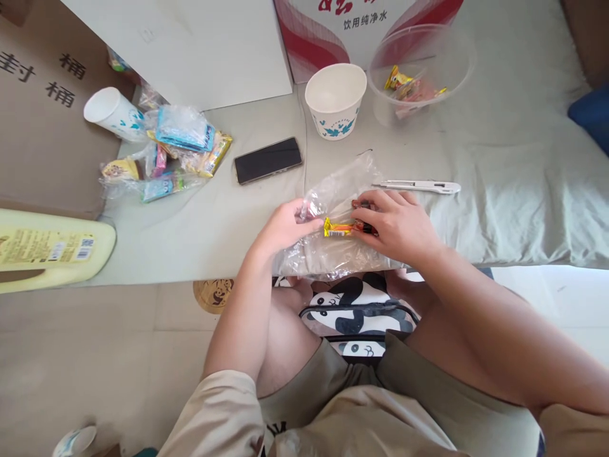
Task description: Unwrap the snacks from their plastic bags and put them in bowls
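Note:
A crinkled clear plastic bag (342,174) lies at the bench's front edge, partly over my left hand (288,227). That hand grips the bag's left side, its thumb stretched towards a small yellow-and-red wrapped snack (337,228) and its fingers blurred behind the film. My right hand (397,222) is curled over the snack's right end, fingers closed on it. Dark and red bits of wrapping show between those fingers; how many pieces are there I cannot tell. Just beyond the right hand rests a white utility knife (421,185).
A black phone (269,160) lies behind the left hand. Farther back stand a white paper cup (335,105) and a clear plastic bowl (380,63) holding wrapped snacks. At left are a tipped paper cup (111,114), packaged snacks (185,136) and a yellow jug (57,247). Boxes line the back.

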`<state>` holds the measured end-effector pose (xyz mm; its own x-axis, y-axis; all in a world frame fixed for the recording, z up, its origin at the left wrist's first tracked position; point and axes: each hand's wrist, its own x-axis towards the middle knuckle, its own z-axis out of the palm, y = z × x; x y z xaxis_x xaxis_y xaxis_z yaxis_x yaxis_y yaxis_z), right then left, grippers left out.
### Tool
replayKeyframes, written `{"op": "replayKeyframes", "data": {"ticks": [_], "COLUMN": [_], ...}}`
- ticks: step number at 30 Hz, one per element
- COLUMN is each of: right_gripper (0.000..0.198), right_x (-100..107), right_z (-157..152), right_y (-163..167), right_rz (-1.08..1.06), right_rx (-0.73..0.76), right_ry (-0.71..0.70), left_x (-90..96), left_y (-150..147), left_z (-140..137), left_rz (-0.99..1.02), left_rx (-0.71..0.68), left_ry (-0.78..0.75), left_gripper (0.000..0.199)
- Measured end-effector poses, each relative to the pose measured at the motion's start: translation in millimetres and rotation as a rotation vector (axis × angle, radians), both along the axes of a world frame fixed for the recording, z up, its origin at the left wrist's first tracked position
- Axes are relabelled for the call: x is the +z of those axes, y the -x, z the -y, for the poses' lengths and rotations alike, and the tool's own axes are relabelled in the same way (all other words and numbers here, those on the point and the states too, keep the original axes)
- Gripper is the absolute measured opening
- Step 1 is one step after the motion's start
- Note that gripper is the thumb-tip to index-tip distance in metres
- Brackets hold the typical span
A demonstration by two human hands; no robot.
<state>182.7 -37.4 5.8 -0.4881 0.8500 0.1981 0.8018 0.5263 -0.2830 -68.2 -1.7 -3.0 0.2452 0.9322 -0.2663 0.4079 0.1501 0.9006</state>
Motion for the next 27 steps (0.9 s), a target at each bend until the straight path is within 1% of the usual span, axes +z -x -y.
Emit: {"op": "replayKeyframes", "data": {"ticks": [2, 3, 7, 9, 11, 14, 16, 17, 19, 22, 24, 25, 27], "right_gripper": [0.023, 0.022, 0.025, 0.025, 0.026, 0.029, 0.030, 0.029, 0.027, 0.029, 0.031, 0.032, 0.033], "right_x": [0.8, 1.2, 3.4, 4.6, 5.1, 4.3, 2.8, 1.9, -0.3, -2.9, -1.4, 1.2, 11.1], "right_z": [1.6, 2.3, 3.3, 2.7, 1.9, 0.7, -0.6, -1.3, -2.6, -5.1, -10.6, -15.9, -32.8], "right_y": [2.1, 3.1, 5.2, 4.2, 1.8, -3.2, -6.5, -8.0, -10.9, -16.4, -21.8, -25.2, -33.8], "right_rz": [0.022, 0.030, 0.044, 0.017, -0.034, -0.126, -0.213, -0.280, -0.455, -0.787, -1.002, -1.088, -1.175], "right_rx": [0.026, 0.045, 0.089, 0.074, 0.055, 0.025, -0.007, -0.033, -0.120, -0.349, -0.475, -0.510, -0.549], "right_ry": [0.001, 0.002, 0.009, 0.011, 0.018, 0.026, 0.036, 0.057, 0.141, 0.242, 0.229, 0.211, 0.171], "left_x": [6.2, 9.9, 22.5, 23.9, 20.9, 11.7, 5.4, 2.6, -2.0, -7.4, -9.9, -10.6, -10.1], "left_y": [-5.4, -8.9, -21.3, -23.5, -22.5, -17.5, -13.9, -12.3, -9.7, -6.9, -6.1, -6.2, -7.7], "left_z": [5.2, 7.5, 10.3, 7.0, 1.0, -9.4, -14.8, -16.8, -19.3, -20.9, -21.6, -21.9, -22.3], "left_rz": [0.047, 0.102, 0.411, 0.490, 0.498, 0.408, 0.316, 0.270, 0.169, 0.007, -0.060, -0.076, -0.090], "left_rx": [-0.090, -0.103, -0.040, 0.041, 0.161, 0.350, 0.432, 0.450, 0.456, 0.413, 0.367, 0.342, 0.297], "left_ry": [0.094, 0.140, 0.345, 0.370, 0.335, 0.249, 0.170, 0.119, 0.013, -0.104, -0.135, -0.142, -0.144], "left_gripper": [0.024, 0.025, 0.035, 0.038, 0.036, 0.030, 0.026, 0.024, 0.018, 0.010, 0.009, 0.009, 0.010]}}
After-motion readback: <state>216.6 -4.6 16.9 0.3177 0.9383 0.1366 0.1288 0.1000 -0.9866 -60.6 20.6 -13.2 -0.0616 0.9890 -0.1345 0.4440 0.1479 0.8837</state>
